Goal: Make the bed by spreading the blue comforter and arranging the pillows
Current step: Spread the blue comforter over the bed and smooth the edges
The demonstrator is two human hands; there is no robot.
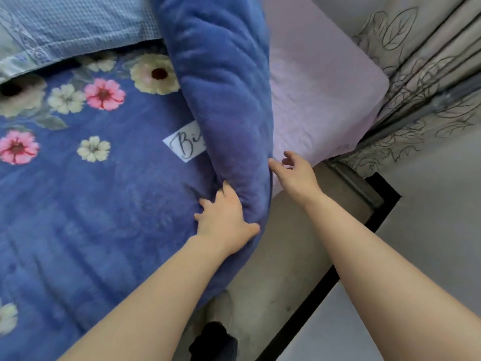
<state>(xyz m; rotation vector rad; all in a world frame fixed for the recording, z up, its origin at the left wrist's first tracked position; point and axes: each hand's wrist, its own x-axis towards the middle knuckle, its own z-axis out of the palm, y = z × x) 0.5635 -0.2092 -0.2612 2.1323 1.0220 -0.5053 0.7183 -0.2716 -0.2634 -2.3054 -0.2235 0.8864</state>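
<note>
Comforter (221,100) fold under left grip (225,222); right grip (294,173) beside, spread.

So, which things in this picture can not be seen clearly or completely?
- White label on the comforter, head view: only "Bi" readable; the folded-back edge covers the rest.
- Pillow: cut by the top and left edges.
- Left hand fingertips: buried in the fold.
- Pink mattress: its left part lies under the fold.

Your left hand (225,222) lies palm down, fingers curled into a grip, forearm bare. Your right hand (295,173) reaches forward just beside it, fingers loosely spread, gripping nothing.
</note>
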